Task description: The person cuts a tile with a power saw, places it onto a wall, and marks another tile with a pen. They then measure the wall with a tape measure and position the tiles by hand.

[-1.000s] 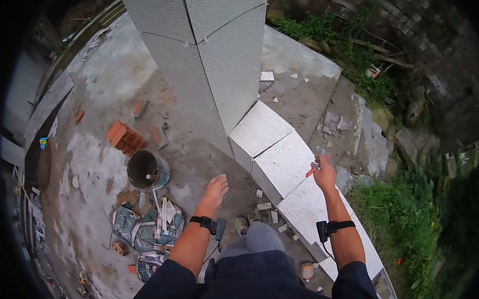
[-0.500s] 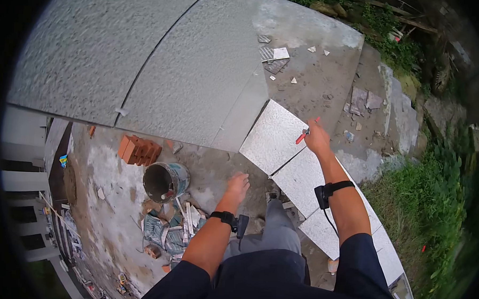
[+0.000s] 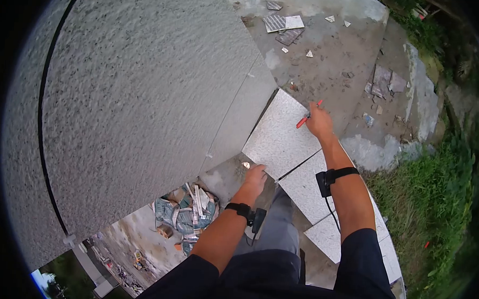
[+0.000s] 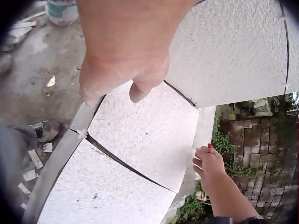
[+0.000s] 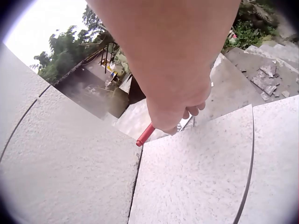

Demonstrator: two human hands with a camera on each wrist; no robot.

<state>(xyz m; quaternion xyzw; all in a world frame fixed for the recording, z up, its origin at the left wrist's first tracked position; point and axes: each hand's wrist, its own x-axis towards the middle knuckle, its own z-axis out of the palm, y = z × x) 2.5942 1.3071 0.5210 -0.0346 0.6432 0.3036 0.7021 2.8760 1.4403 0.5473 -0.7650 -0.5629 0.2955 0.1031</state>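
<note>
My right hand (image 3: 320, 121) grips a slim tool with red ends (image 3: 303, 122) above the far edge of a pale speckled tile (image 3: 285, 133). In the right wrist view one red end (image 5: 145, 135) sticks out below the hand (image 5: 173, 105); the fingers hide most of the tool's middle. My left hand (image 3: 256, 177) is at the near edge of that same tile and holds nothing visible. The left wrist view shows this hand (image 4: 124, 70) overlapping the tile's corner, one fingertip over its top face. A small white spacer (image 4: 82, 134) sits in the joint beside it.
A large tiled wall face (image 3: 146, 92) fills the upper left. More tiles (image 3: 312, 187) continue along the ledge towards me. Torn bags and scraps (image 3: 186, 211) lie on the ground at left. Broken tile pieces (image 3: 284, 24) lie beyond the ledge, with grass (image 3: 413, 210) at right.
The head view has moved nearer the tiled wall, which now hides the bucket and bricks. My left hand has reached the tile's near edge. The right hand, still holding the tool, has moved along the ledge towards the wall.
</note>
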